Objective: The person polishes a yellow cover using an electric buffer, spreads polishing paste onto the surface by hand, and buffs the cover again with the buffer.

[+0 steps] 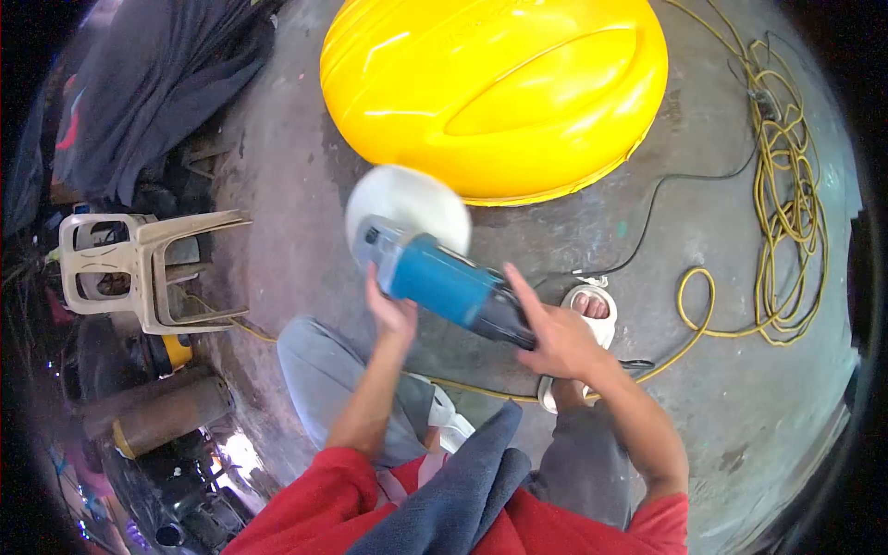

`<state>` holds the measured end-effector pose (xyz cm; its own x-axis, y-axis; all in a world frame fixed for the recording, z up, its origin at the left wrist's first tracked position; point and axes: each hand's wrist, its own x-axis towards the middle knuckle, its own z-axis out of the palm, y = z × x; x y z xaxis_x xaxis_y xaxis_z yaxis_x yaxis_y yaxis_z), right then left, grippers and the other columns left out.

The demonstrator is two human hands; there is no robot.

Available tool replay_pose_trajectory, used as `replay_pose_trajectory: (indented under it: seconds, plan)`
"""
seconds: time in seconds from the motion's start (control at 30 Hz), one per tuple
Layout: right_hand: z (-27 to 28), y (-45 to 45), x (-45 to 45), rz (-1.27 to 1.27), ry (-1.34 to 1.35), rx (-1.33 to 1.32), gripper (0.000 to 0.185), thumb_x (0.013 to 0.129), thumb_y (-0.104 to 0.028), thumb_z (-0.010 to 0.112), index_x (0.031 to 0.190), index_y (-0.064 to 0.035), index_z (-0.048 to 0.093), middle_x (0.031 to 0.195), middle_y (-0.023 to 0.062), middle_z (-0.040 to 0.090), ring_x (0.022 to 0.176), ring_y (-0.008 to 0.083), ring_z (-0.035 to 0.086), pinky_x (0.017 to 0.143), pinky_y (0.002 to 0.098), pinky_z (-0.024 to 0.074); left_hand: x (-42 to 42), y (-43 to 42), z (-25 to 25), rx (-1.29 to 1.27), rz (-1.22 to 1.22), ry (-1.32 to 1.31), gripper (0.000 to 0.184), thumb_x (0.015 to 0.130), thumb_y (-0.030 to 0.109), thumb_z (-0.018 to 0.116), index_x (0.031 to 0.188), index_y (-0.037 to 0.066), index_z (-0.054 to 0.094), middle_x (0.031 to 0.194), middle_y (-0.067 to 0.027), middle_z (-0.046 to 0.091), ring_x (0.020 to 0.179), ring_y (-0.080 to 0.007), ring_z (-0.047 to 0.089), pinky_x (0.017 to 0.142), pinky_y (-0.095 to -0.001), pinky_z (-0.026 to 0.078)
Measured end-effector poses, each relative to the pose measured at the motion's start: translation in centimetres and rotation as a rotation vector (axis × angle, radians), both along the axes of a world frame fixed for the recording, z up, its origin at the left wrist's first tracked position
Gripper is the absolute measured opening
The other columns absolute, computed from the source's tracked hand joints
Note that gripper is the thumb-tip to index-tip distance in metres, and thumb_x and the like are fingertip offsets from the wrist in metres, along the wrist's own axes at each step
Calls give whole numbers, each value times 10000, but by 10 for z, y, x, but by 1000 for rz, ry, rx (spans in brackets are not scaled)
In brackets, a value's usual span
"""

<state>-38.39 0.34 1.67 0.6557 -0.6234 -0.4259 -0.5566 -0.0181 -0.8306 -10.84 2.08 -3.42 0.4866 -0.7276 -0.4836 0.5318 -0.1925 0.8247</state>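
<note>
Both hands carry a blue and black handheld power polisher (442, 279) in front of my body. My left hand (392, 308) is closed around the front of the tool, near its metal head. At the rear, my right hand (561, 339) wraps the black handle, with one finger stretched along it. A round white polishing pad (407, 205) sits on the tool's head and looks blurred. Its edge lies close to the lower left rim of a large glossy yellow moulded shell (499, 102); whether they touch I cannot tell.
A coiled yellow cord (786, 213) lies on the concrete floor (731, 407) at the right, and a stretch of it passes by my feet. A black cable (655, 199) joins that side. At the left stand a beige plastic chair (143, 264), dark cloth (166, 83) and a brown cylinder (176, 412).
</note>
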Motion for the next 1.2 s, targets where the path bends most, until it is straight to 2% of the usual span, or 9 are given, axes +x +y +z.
replay_pose_trajectory:
  seconds: [0.3,0.43,0.57,0.73,0.8,0.97,1.07,1.13,1.2]
  plan:
    - [-1,74,-102,-464,71,-95,1030,584,-64,689,1491,-185,216,1162,265,610,983,469,606,833,489,505,-130,11,1,103,-395,52,570,995,473,410,1303,0,489,1280,-59,551,1174,-151,518,1027,-307,391]
    - [-3,64,-92,-477,34,-124,1034,593,-72,712,1493,-195,217,1157,260,611,964,469,612,816,493,501,-118,9,10,101,-341,7,575,1010,401,404,1397,-24,387,1386,-99,485,1283,-204,444,1114,-346,285]
    - [-18,29,-47,-242,-87,-65,992,691,-137,734,1501,-199,165,941,251,650,840,442,632,735,498,497,-66,-1,18,87,-21,-41,561,975,476,409,1335,50,477,1310,-117,552,1184,-254,547,1008,-425,425]
    - [-22,20,-40,-266,-141,-26,958,663,-135,744,1463,-233,227,940,250,646,830,442,630,763,506,506,-54,3,30,85,-194,-142,547,986,469,400,1356,70,459,1311,-117,551,1163,-245,563,988,-432,448]
    - [-12,28,-59,-316,115,-121,938,649,-145,752,1442,-248,262,998,251,636,889,435,625,810,516,494,-81,1,33,116,-226,-153,543,992,463,395,1361,68,452,1316,-115,547,1161,-241,566,982,-423,456]
    - [-14,64,-122,-609,17,-21,952,593,-82,790,1417,-209,331,1198,263,583,1074,447,579,916,469,481,-163,-19,34,90,-594,-250,558,1006,460,382,1330,12,459,1267,-93,553,1120,-164,559,885,-315,493]
    - [-23,77,-157,-835,75,-15,964,554,-29,799,1416,-109,373,1320,207,533,1260,353,495,1041,391,399,-222,-67,55,97,-876,-135,514,998,428,429,1246,-15,518,1145,-104,612,1009,-170,581,865,-308,482]
    - [-15,67,-175,-932,113,-233,952,578,-6,795,1418,-73,353,1257,230,576,1187,373,560,1008,401,429,-258,-89,33,-105,-876,-244,575,966,525,422,1217,15,506,944,-70,637,740,-127,630,539,-246,513]
    - [-7,61,-185,-954,115,-202,958,579,-8,798,1422,-67,346,1260,223,576,1194,357,558,1010,399,425,-277,-103,31,-60,-907,-279,577,957,543,429,1190,22,513,943,-76,630,751,-139,634,558,-263,531]
